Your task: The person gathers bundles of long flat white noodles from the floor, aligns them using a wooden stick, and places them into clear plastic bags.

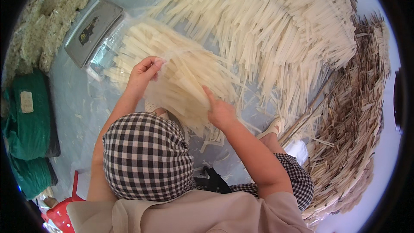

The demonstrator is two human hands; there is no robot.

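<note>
My left hand [147, 71] pinches the edge of a thin clear plastic bag or sheet between thumb and fingers. Flat cream-coloured strips [142, 44], like dried flat noodles, lie in a heap under and beyond it. On the near right side of this heap, my right hand [222, 111] grips a bundle of the strips [192, 86], its index finger stretched along them. The other fingertips are hidden under the palm. How far the bundle lies inside the plastic, I cannot tell.
A platform scale [93, 31] stands beyond my left hand. Filled clear bags [48, 10] and green bundles [29, 116] line the left side. A large spread of strips [258, 23] covers the far floor. Brown-tipped strips [349, 113] are piled right. Red plasticware [61, 215] sits lower left.
</note>
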